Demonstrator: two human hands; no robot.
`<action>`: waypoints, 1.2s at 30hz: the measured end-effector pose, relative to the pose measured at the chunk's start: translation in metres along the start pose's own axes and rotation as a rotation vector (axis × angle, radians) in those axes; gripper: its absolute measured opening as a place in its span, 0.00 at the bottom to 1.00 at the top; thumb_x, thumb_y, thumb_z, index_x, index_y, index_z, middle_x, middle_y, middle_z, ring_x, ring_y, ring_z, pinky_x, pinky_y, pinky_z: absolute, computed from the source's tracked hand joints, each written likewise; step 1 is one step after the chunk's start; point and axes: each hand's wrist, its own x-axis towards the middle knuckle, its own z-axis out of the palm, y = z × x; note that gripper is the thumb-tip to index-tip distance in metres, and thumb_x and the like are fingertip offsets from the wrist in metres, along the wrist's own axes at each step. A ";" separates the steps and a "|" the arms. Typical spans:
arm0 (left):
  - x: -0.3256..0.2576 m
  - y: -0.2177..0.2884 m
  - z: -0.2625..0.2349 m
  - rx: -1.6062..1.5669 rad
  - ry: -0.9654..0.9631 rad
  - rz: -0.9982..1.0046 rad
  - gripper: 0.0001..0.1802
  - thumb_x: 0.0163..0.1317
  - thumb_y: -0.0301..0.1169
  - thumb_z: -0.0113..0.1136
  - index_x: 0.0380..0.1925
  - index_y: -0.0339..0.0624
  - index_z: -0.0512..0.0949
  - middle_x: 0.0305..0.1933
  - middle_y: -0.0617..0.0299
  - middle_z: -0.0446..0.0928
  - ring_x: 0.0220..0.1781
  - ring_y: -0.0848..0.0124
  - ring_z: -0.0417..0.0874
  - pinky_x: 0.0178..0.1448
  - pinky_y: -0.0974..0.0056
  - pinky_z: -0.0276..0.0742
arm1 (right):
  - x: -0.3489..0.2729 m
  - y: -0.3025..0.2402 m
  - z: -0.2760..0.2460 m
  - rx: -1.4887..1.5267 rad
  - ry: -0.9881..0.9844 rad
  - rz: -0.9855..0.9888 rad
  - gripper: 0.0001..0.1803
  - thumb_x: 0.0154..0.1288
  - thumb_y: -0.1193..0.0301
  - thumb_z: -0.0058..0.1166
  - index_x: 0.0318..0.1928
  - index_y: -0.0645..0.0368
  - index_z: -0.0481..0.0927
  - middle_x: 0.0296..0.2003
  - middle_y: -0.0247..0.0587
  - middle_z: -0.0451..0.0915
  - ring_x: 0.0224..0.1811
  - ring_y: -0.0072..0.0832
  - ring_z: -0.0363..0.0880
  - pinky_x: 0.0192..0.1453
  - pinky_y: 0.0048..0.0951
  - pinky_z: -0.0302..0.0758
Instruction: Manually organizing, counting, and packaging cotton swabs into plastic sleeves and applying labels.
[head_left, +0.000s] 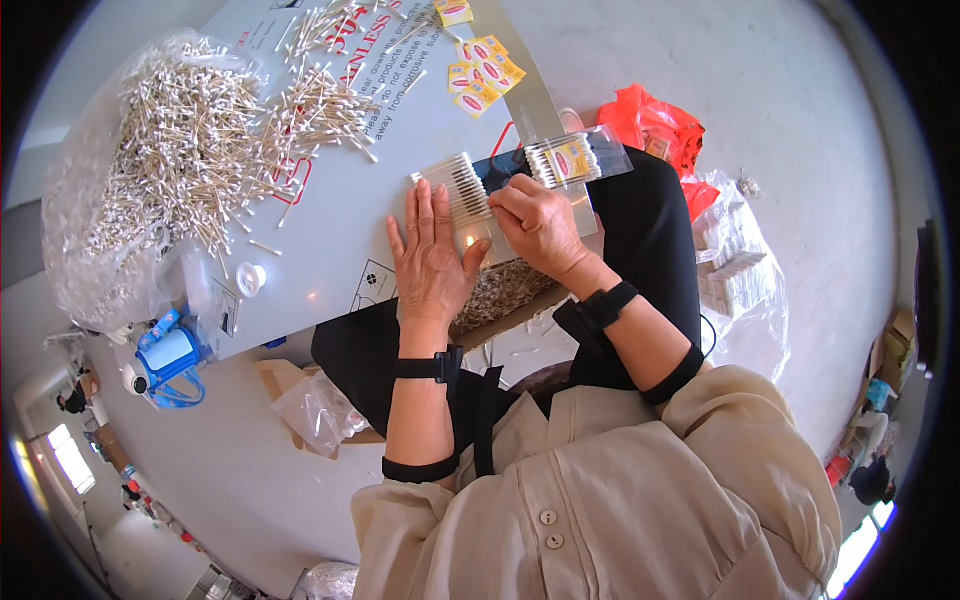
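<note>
My left hand (430,255) lies flat, fingers together, on a grey board (330,240), its fingertips against a neat row of cotton swabs (462,188). My right hand (535,222) is curled beside it, fingertips pressing the right end of that row. Just beyond my right hand lies a clear packet of swabs with a yellow label (575,160).
A big heap of loose swabs (200,150) spills from a clear plastic bag at the board's left. Yellow labels (482,68) lie at the far edge. A small white cap (250,278), a blue tape dispenser (170,355), an orange bag (655,125) and a bag of finished packets (740,270) lie around.
</note>
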 end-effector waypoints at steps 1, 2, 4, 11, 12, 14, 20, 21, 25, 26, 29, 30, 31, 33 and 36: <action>0.000 0.000 0.000 -0.001 0.001 -0.003 0.48 0.62 0.55 0.57 0.73 0.40 0.51 0.79 0.52 0.48 0.80 0.57 0.47 0.79 0.41 0.41 | 0.000 0.000 0.000 -0.010 -0.001 -0.011 0.01 0.59 0.74 0.57 0.32 0.57 0.79 0.29 0.41 0.76 0.31 0.44 0.80 0.32 0.42 0.77; 0.000 0.000 0.000 -0.001 0.014 0.000 0.48 0.62 0.55 0.57 0.73 0.41 0.52 0.79 0.52 0.48 0.80 0.57 0.48 0.79 0.41 0.41 | 0.000 0.000 0.000 -0.013 -0.004 -0.013 0.01 0.59 0.74 0.57 0.32 0.57 0.79 0.29 0.41 0.76 0.31 0.44 0.80 0.32 0.42 0.77; 0.000 0.000 0.001 -0.004 0.027 0.000 0.47 0.62 0.55 0.57 0.73 0.41 0.52 0.79 0.53 0.49 0.80 0.58 0.48 0.79 0.41 0.41 | -0.001 -0.001 -0.001 -0.023 0.024 -0.058 0.02 0.59 0.77 0.59 0.33 0.59 0.81 0.29 0.40 0.76 0.29 0.41 0.80 0.31 0.37 0.76; 0.001 0.000 0.003 0.006 0.042 0.002 0.48 0.62 0.55 0.57 0.73 0.41 0.52 0.78 0.52 0.50 0.80 0.57 0.50 0.78 0.42 0.42 | -0.002 0.001 -0.001 -0.027 -0.009 -0.061 0.02 0.58 0.76 0.59 0.33 0.59 0.81 0.29 0.40 0.76 0.30 0.41 0.80 0.32 0.37 0.77; 0.001 0.000 0.003 0.008 0.040 0.003 0.48 0.62 0.55 0.58 0.73 0.41 0.52 0.78 0.52 0.50 0.80 0.57 0.50 0.78 0.42 0.42 | -0.002 0.001 -0.001 -0.035 -0.024 -0.074 0.03 0.58 0.76 0.59 0.34 0.59 0.81 0.29 0.40 0.76 0.30 0.41 0.80 0.32 0.37 0.77; 0.001 0.000 0.002 0.006 0.038 0.001 0.48 0.61 0.55 0.58 0.73 0.40 0.52 0.78 0.52 0.50 0.80 0.57 0.50 0.78 0.42 0.42 | -0.003 0.001 -0.001 -0.043 -0.039 -0.087 0.03 0.58 0.76 0.59 0.34 0.59 0.81 0.29 0.40 0.76 0.30 0.41 0.80 0.32 0.37 0.77; 0.001 -0.001 0.004 0.012 0.035 -0.001 0.49 0.61 0.55 0.58 0.73 0.40 0.52 0.78 0.52 0.50 0.80 0.57 0.50 0.78 0.41 0.42 | -0.002 -0.003 0.003 -0.024 0.049 -0.042 0.05 0.58 0.75 0.59 0.36 0.58 0.81 0.30 0.40 0.77 0.31 0.41 0.80 0.33 0.38 0.77; 0.001 -0.001 0.004 0.012 0.035 -0.001 0.49 0.61 0.55 0.59 0.73 0.40 0.52 0.78 0.52 0.50 0.80 0.57 0.50 0.78 0.41 0.42 | -0.002 -0.003 0.003 -0.044 0.046 -0.040 0.05 0.58 0.75 0.60 0.36 0.58 0.81 0.30 0.40 0.77 0.31 0.41 0.80 0.33 0.38 0.77; 0.001 0.000 0.003 0.012 0.043 -0.001 0.49 0.61 0.55 0.59 0.73 0.41 0.52 0.78 0.52 0.50 0.80 0.57 0.50 0.78 0.41 0.42 | -0.001 -0.001 0.002 -0.072 0.005 -0.062 0.04 0.58 0.75 0.60 0.35 0.58 0.81 0.29 0.40 0.76 0.31 0.41 0.80 0.33 0.38 0.77; 0.002 0.000 0.003 0.013 0.040 -0.002 0.49 0.61 0.55 0.59 0.73 0.41 0.52 0.78 0.52 0.50 0.80 0.57 0.50 0.78 0.41 0.42 | -0.001 -0.001 0.002 -0.072 0.005 -0.064 0.04 0.58 0.75 0.60 0.35 0.58 0.81 0.29 0.40 0.76 0.31 0.41 0.80 0.33 0.38 0.77; 0.002 0.000 0.003 0.010 0.040 -0.005 0.49 0.61 0.55 0.58 0.73 0.41 0.52 0.78 0.53 0.50 0.80 0.58 0.49 0.78 0.41 0.41 | -0.002 -0.001 0.002 -0.063 -0.013 -0.072 0.03 0.58 0.75 0.59 0.34 0.58 0.80 0.29 0.40 0.76 0.31 0.42 0.80 0.32 0.38 0.76; 0.001 0.000 0.003 0.005 0.042 -0.007 0.48 0.61 0.56 0.58 0.73 0.41 0.52 0.78 0.53 0.50 0.80 0.58 0.49 0.78 0.41 0.41 | -0.001 -0.001 0.001 -0.061 -0.020 -0.056 0.04 0.58 0.75 0.59 0.35 0.58 0.80 0.29 0.40 0.76 0.31 0.42 0.80 0.32 0.38 0.77; 0.002 0.000 0.004 0.005 0.042 -0.007 0.48 0.61 0.56 0.58 0.73 0.41 0.52 0.78 0.53 0.50 0.80 0.58 0.49 0.78 0.41 0.41 | 0.000 -0.002 0.001 -0.059 -0.027 -0.041 0.04 0.59 0.74 0.59 0.36 0.58 0.80 0.29 0.41 0.77 0.32 0.42 0.80 0.33 0.38 0.77; 0.001 -0.001 0.004 -0.005 0.034 -0.010 0.47 0.64 0.58 0.52 0.74 0.44 0.50 0.78 0.53 0.50 0.80 0.57 0.49 0.78 0.42 0.40 | 0.001 -0.005 0.001 -0.063 -0.019 -0.017 0.06 0.59 0.74 0.59 0.37 0.58 0.80 0.30 0.41 0.77 0.32 0.42 0.81 0.33 0.38 0.77; 0.001 -0.001 0.005 -0.011 0.026 -0.013 0.47 0.64 0.57 0.53 0.74 0.45 0.50 0.78 0.53 0.49 0.80 0.56 0.49 0.78 0.42 0.40 | 0.002 -0.007 0.003 -0.061 -0.001 0.034 0.07 0.59 0.73 0.58 0.38 0.57 0.79 0.31 0.41 0.78 0.33 0.43 0.81 0.34 0.41 0.77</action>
